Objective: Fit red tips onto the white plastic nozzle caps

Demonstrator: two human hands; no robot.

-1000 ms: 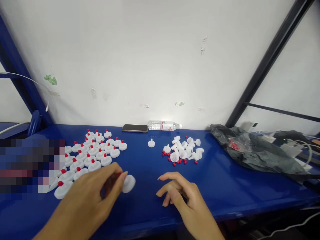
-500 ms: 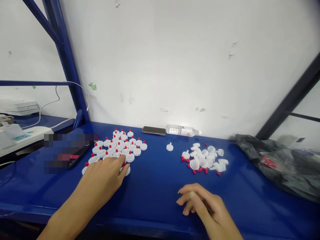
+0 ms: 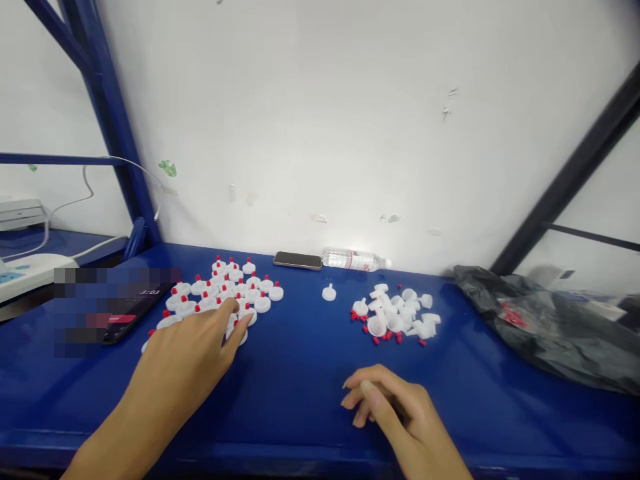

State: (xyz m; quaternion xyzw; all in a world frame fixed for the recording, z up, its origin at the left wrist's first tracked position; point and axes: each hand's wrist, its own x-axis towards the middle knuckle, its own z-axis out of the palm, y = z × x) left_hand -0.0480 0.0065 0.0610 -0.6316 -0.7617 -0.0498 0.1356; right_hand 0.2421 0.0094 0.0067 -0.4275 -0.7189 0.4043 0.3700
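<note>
On the blue table (image 3: 290, 373), several white round caps with red tips (image 3: 263, 302) stand grouped at the left. My left hand (image 3: 195, 353) is over the near edge of this group, thumb and forefinger apart beside one capped piece (image 3: 239, 331), with nothing seen held. Loosely curled, my right hand (image 3: 395, 407) hovers near the front edge with its fingers apart and holds nothing. Beyond it lies a pile of white caps without red tips (image 3: 400, 312), with small red tips (image 3: 399, 338) scattered around it. A single white cap (image 3: 329, 293) lies between the groups.
A phone (image 3: 297, 261) and a clear bottle (image 3: 355, 259) lie along the wall. Another phone (image 3: 135, 312) is at the left. A dark plastic bag (image 3: 535, 333) covers the right side. A white power strip (image 3: 37, 273) sits far left.
The view has turned slightly right, so things appear shifted left. My left hand's thumb and forefinger have moved slightly apart from the red tip. My right hand keeps its pose.
</note>
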